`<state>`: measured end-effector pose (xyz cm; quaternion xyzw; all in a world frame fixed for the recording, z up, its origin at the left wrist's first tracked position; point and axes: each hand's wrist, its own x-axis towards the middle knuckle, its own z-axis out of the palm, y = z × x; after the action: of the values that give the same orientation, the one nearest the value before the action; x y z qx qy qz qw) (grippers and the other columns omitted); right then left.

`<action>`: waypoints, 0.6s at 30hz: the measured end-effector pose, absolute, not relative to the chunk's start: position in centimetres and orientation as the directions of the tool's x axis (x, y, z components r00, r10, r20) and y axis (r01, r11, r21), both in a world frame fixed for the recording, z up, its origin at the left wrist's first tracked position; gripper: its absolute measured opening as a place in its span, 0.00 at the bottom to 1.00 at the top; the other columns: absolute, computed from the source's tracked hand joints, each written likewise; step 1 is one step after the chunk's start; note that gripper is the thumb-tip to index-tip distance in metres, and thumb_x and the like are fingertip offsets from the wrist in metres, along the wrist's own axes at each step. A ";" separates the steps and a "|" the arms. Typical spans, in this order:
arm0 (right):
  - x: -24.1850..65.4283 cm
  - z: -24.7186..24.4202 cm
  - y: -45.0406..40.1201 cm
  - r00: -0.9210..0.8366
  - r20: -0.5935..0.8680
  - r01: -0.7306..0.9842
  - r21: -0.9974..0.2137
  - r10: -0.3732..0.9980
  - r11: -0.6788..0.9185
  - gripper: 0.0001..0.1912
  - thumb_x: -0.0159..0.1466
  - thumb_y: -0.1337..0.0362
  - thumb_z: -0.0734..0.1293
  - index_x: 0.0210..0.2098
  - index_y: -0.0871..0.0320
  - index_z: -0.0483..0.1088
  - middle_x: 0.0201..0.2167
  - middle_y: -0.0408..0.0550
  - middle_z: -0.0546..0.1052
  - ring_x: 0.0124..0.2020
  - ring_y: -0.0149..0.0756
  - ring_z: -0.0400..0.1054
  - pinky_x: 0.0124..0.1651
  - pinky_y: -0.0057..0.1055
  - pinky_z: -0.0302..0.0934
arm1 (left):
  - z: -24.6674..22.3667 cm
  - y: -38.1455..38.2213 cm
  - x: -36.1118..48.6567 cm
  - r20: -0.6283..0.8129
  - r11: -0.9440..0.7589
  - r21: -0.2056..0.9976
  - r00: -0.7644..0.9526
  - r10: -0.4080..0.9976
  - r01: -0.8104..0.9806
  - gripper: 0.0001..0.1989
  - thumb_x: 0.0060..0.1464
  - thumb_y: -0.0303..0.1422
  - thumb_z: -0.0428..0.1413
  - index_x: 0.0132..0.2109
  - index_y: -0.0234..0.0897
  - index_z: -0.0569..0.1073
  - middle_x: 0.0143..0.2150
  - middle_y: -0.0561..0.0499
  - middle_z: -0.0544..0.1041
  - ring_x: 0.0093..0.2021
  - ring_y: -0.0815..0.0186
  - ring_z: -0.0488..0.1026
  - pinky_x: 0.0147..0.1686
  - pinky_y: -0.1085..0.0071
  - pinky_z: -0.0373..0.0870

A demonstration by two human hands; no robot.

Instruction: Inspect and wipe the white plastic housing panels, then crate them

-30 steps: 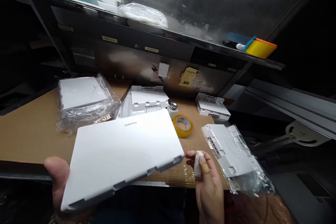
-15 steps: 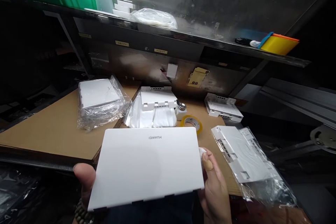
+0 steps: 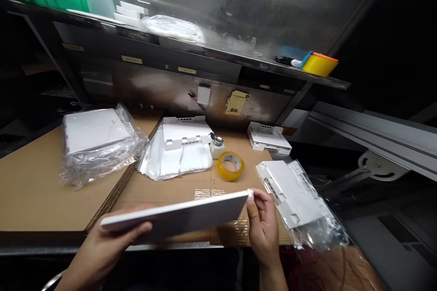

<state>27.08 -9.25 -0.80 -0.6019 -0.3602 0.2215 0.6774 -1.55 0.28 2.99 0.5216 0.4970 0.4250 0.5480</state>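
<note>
Your left hand (image 3: pixel 112 238) clasps one end of a white cover panel (image 3: pixel 191 218), thumb across the near face, fingers mostly hidden behind the edge. Panel is in the air in front of you, over the near edge of the cardboard (image 3: pixel 164 191), seen almost edge-on, right end higher than left. Your right hand (image 3: pixel 264 225) pinches a small white wad (image 3: pixel 251 194) at the panel's upper right corner; cloth or tissue, cannot tell. Whether those fingertips also bear on the panel itself, cannot tell.

Beyond the panel: yellow tape roll (image 3: pixel 221 170), lying flat; white dispenser bottle (image 3: pixel 217 150) with a metal top; slotted white housing (image 3: pixel 186 132) resting on clear plastic bags (image 3: pixel 194 160). Bagged white unit (image 3: pixel 97 132) off to your left, bagged slotted unit (image 3: pixel 295 195) just beyond your right hand.

Risks, my judgement: most of the weight seems to hang on the left-hand clasp, so a hard push at the corner could twist the panel loose and drop it past the table edge. Grit in the wad could scratch the smooth finish; bare fingertips may leave prints. Swinging the far end forward too low could clip the tape roll or tip the bottle
</note>
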 end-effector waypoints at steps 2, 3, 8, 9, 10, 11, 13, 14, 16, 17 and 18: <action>27.6 0.1 -9.3 0.660 0.221 0.105 -0.974 0.719 0.203 0.15 0.71 0.51 0.66 0.51 0.51 0.66 0.43 0.47 0.82 0.35 0.34 0.77 0.41 0.33 0.72 | 2.7 0.7 -2.1 0.093 -0.129 0.983 0.246 0.965 0.132 0.12 0.45 0.47 0.71 0.35 0.48 0.86 0.40 0.50 0.86 0.43 0.52 0.83 0.45 0.65 0.82; 27.7 0.7 -9.3 0.652 0.182 0.029 -0.976 0.736 0.216 0.14 0.72 0.50 0.65 0.51 0.51 0.64 0.43 0.47 0.82 0.30 0.32 0.76 0.35 0.31 0.72 | 2.5 1.0 -2.4 0.167 -0.218 0.966 0.310 0.936 0.138 0.08 0.48 0.45 0.69 0.35 0.50 0.86 0.40 0.52 0.86 0.42 0.53 0.83 0.44 0.66 0.82; 26.7 2.3 -9.6 0.463 -0.032 -0.335 -0.931 0.886 0.141 0.17 0.72 0.47 0.64 0.49 0.52 0.62 0.41 0.50 0.82 0.22 0.34 0.73 0.17 0.27 0.63 | 1.4 2.4 -3.2 0.389 -0.497 0.867 0.578 0.717 0.032 0.08 0.60 0.35 0.61 0.42 0.50 0.85 0.41 0.52 0.87 0.45 0.53 0.84 0.48 0.63 0.81; 26.4 2.4 -9.6 0.450 -0.050 -0.357 -0.925 0.892 0.128 0.17 0.71 0.47 0.64 0.49 0.52 0.63 0.39 0.49 0.82 0.23 0.36 0.74 0.16 0.27 0.63 | 1.3 2.5 -3.1 0.400 -0.501 0.865 0.597 0.695 0.004 0.08 0.61 0.34 0.61 0.43 0.49 0.85 0.41 0.52 0.87 0.45 0.53 0.84 0.50 0.62 0.80; 26.2 2.4 -9.7 0.449 -0.062 -0.369 -0.921 0.891 0.122 0.18 0.71 0.46 0.65 0.49 0.53 0.63 0.36 0.48 0.81 0.23 0.36 0.74 0.16 0.26 0.62 | 1.2 2.5 -2.9 0.400 -0.491 0.871 0.606 0.688 -0.018 0.08 0.62 0.33 0.60 0.43 0.48 0.85 0.42 0.51 0.87 0.45 0.53 0.84 0.53 0.60 0.79; 26.0 2.3 -9.7 0.457 -0.072 -0.376 -0.919 0.887 0.119 0.19 0.70 0.46 0.65 0.48 0.53 0.64 0.35 0.47 0.81 0.24 0.36 0.74 0.17 0.26 0.63 | 1.2 2.4 -2.8 0.397 -0.473 0.880 0.605 0.690 -0.037 0.08 0.63 0.33 0.60 0.43 0.48 0.85 0.41 0.51 0.86 0.45 0.54 0.84 0.55 0.59 0.77; 25.7 2.1 -9.7 0.486 -0.089 -0.382 -0.916 0.870 0.120 0.19 0.69 0.45 0.67 0.47 0.53 0.66 0.35 0.46 0.81 0.25 0.36 0.75 0.19 0.26 0.65 | 1.2 2.2 -2.4 0.390 -0.445 0.893 0.605 0.694 -0.065 0.08 0.64 0.34 0.60 0.43 0.47 0.85 0.41 0.50 0.86 0.44 0.56 0.83 0.57 0.59 0.76; 25.6 2.0 -9.7 0.500 -0.096 -0.383 -0.916 0.861 0.121 0.19 0.68 0.45 0.68 0.47 0.53 0.66 0.35 0.46 0.81 0.26 0.35 0.75 0.20 0.26 0.66 | 1.3 2.1 -2.3 0.388 -0.438 0.896 0.609 0.692 -0.073 0.07 0.64 0.35 0.60 0.44 0.48 0.84 0.41 0.50 0.86 0.43 0.57 0.83 0.58 0.59 0.75; 25.6 1.8 -9.6 0.518 -0.105 -0.385 -0.915 0.849 0.121 0.20 0.67 0.46 0.69 0.48 0.52 0.67 0.35 0.45 0.80 0.28 0.35 0.75 0.22 0.25 0.66 | 1.6 1.9 -2.2 0.394 -0.437 0.895 0.617 0.681 -0.089 0.07 0.64 0.36 0.60 0.44 0.48 0.84 0.41 0.51 0.86 0.42 0.58 0.83 0.59 0.59 0.75; 25.7 1.7 -9.6 0.520 -0.111 -0.383 -0.916 0.847 0.115 0.20 0.67 0.46 0.69 0.48 0.52 0.68 0.35 0.45 0.80 0.28 0.34 0.75 0.23 0.25 0.67 | 1.8 1.8 -2.2 0.397 -0.440 0.893 0.618 0.678 -0.092 0.07 0.65 0.36 0.60 0.45 0.49 0.84 0.41 0.52 0.86 0.42 0.59 0.83 0.59 0.60 0.74; 25.8 1.7 -9.5 0.524 -0.112 -0.373 -0.921 0.844 0.109 0.19 0.67 0.46 0.69 0.48 0.52 0.68 0.37 0.45 0.80 0.29 0.34 0.75 0.24 0.26 0.67 | 2.0 1.8 -2.3 0.401 -0.444 0.891 0.617 0.678 -0.091 0.07 0.65 0.36 0.60 0.45 0.49 0.84 0.41 0.52 0.86 0.42 0.60 0.83 0.60 0.60 0.73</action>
<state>25.81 -9.49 1.67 -0.5108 -0.2307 0.4298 0.7079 -2.30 1.78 2.00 0.7539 0.1945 0.3921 0.4900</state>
